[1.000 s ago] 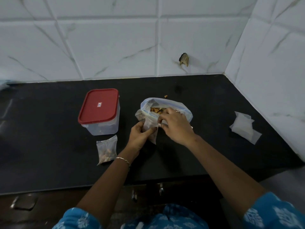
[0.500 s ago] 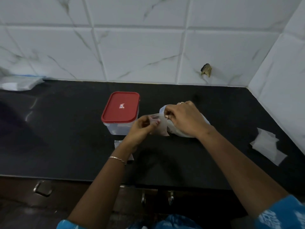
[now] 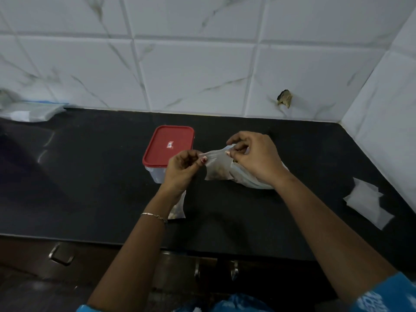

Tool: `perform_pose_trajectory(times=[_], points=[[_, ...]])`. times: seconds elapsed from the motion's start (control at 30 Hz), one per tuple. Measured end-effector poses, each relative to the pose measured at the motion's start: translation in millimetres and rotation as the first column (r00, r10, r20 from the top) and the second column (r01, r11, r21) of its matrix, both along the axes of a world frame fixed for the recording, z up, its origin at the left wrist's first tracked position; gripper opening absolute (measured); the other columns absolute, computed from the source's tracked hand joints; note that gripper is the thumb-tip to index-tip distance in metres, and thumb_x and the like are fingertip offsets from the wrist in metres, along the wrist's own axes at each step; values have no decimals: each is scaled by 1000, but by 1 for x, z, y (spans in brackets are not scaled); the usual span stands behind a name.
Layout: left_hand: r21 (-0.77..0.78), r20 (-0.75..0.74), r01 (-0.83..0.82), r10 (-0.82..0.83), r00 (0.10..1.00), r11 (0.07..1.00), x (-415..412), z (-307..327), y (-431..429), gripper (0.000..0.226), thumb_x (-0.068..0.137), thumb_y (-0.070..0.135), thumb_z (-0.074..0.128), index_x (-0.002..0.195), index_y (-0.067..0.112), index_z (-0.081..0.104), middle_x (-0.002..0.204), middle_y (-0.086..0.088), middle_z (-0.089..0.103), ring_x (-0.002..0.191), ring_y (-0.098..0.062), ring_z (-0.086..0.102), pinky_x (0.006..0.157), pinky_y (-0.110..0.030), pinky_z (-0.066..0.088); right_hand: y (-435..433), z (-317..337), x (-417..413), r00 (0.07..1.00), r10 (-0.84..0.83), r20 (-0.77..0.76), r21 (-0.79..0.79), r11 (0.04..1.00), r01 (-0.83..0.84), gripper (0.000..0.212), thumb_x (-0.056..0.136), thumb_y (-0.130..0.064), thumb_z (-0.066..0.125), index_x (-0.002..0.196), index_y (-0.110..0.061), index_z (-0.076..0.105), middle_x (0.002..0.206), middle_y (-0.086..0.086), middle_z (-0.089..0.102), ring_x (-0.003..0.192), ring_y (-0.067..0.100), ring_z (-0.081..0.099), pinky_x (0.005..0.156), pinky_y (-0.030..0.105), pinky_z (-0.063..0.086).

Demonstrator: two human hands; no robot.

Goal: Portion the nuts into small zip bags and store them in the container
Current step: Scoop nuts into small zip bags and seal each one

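Note:
A small clear zip bag (image 3: 218,165) with some nuts in it hangs between my hands above the black counter. My left hand (image 3: 182,169) pinches its top left corner and my right hand (image 3: 254,159) pinches its top right end. Behind and under my right hand lies the big clear bag of nuts (image 3: 252,180). The clear container (image 3: 157,172) with a red lid (image 3: 169,145) stands closed just left of my left hand. Another filled small bag (image 3: 179,209) lies on the counter, half hidden under my left wrist.
A stack of spare small bags (image 3: 367,202) lies at the right of the black counter (image 3: 90,188). A pale plastic packet (image 3: 29,111) rests at the far left against the tiled wall. Drawer handles (image 3: 60,255) show below the counter's front edge.
My right hand has come out of the big nut bag and taken the small bag's top. Both hands have lifted the small bag and now pull its top edge straight. The camera view tilted up.

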State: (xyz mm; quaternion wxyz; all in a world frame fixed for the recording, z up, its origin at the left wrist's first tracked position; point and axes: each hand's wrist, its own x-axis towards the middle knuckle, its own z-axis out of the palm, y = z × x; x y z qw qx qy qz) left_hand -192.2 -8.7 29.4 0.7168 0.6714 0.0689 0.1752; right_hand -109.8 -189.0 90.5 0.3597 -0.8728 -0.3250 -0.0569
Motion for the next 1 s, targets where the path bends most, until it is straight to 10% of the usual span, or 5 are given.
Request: perform_pose_trajectory(times=[0.37, 0.7, 1.0], points=[[57, 25, -28, 27, 999, 998, 7, 16, 1, 7, 92, 12, 61, 92, 15, 67, 83, -1, 67, 80, -8, 62, 76, -22, 52, -6, -13, -1, 978, 22, -208, 139, 990, 7, 25, 92, -33, 62, 113, -19, 63, 107, -5, 54, 87, 2, 55, 73, 11, 44], [14, 28, -37, 37, 999, 999, 14, 16, -6, 8, 95, 14, 58, 97, 10, 64, 81, -11, 61, 79, -25, 52, 69, -28, 47, 5, -23, -11, 970, -85, -229, 394, 903, 172, 8, 84, -22, 73, 89, -17, 71, 90, -1, 67, 84, 10, 62, 80, 30, 54], [43, 60, -53, 50, 997, 998, 17, 21, -9, 5, 93, 10, 59, 98, 9, 61, 81, 3, 66, 76, -3, 63, 72, -16, 52, 8, -20, -12, 970, -104, -222, 515, 832, 207, 8, 86, -17, 71, 81, -23, 68, 87, -1, 67, 83, 14, 63, 80, 42, 55]])
